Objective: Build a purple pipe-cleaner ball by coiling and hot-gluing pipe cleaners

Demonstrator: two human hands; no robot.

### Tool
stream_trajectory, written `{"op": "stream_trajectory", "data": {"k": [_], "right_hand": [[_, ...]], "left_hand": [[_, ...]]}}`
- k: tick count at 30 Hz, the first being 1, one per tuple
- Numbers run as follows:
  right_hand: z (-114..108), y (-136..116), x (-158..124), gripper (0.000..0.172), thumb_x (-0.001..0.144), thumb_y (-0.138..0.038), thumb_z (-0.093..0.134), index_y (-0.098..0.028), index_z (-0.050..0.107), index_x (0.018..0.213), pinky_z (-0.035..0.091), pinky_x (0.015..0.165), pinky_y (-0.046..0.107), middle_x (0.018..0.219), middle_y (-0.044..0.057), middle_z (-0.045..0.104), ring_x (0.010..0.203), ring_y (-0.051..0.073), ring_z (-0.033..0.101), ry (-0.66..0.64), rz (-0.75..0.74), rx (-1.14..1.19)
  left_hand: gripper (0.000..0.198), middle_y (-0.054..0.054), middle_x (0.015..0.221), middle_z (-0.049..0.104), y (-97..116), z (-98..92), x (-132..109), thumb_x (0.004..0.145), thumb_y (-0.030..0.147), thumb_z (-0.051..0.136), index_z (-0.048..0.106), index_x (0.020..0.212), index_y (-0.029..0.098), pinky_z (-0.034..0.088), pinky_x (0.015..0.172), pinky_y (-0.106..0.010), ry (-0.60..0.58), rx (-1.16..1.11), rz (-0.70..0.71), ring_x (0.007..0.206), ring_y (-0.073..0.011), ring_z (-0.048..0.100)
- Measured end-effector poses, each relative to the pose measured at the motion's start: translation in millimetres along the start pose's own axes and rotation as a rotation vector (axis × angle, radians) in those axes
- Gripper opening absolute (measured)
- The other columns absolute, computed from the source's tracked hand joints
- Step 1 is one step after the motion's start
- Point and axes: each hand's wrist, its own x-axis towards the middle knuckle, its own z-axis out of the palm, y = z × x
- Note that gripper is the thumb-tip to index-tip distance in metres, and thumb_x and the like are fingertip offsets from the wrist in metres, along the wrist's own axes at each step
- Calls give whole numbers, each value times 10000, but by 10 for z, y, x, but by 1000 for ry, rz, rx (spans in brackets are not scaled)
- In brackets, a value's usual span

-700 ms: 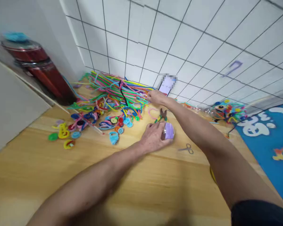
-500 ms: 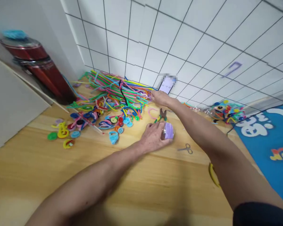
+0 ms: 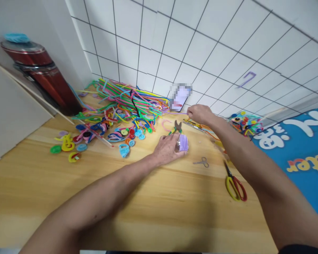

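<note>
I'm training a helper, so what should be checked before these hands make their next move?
1. Left hand on the purple-banded object: ok.
2. Right hand gripping the thin purple strand: ok.
3. Strand's far end free of the pile: cannot tell.
4. Pliers well clear of the left hand: not ok, handles right by its fingers.
5. Small scissors apart from both hands: ok.
</note>
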Motion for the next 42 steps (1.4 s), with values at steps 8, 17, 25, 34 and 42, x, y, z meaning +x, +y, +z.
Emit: {"op": "stream_trajectory", "data": {"k": [8, 17, 25, 34, 42], "right_hand": [[-89, 848, -1006, 276, 933, -230, 516, -216, 791, 941, 545, 865, 440, 1108, 149, 823, 1016, 326, 727, 218, 275, 203], [60, 890, -1734, 187, 875, -349, 649, -278, 800, 792, 495, 679, 371, 812, 33, 821, 774, 277, 740, -70, 238, 349], [14, 54, -465, 268, 948, -258, 630, -219, 859, 1080, 502, 807, 299, 1015, 50, 856, 903, 209, 739, 211, -131, 429], [180, -723, 719, 415, 1092, -333, 565, -201, 724, 1452, 506, 973, 341, 1456, 168, 739, 1326, 320, 681, 32, -230, 129], [106, -471, 470, 315, 1063, -288, 570, -200, 805, 1252, 511, 918, 343, 1377, 163, 755, 1267, 307, 682, -25, -172, 54]], "left_hand": [[740, -177, 1611, 637, 3, -7, 1, 941, 480, 791, 484, 1550, 194, 456, 1254, -536, 9, 16, 10, 1502, -361, 613], [687, -171, 1588, 654, -14, 20, -3, 943, 468, 777, 507, 1515, 199, 461, 1251, -533, 27, 25, 12, 1489, -351, 624], [725, -175, 1563, 671, -1, -1, -4, 927, 471, 802, 503, 1530, 202, 466, 1247, -532, 16, 6, 8, 1477, -359, 634], [751, -176, 1583, 657, 10, -8, 8, 939, 548, 769, 474, 1542, 212, 445, 1246, -560, -12, -18, 14, 1464, -376, 637], [748, -168, 1568, 668, -9, 17, 13, 955, 560, 752, 467, 1548, 206, 425, 1263, -557, -3, -28, 25, 1496, -364, 614]]}}
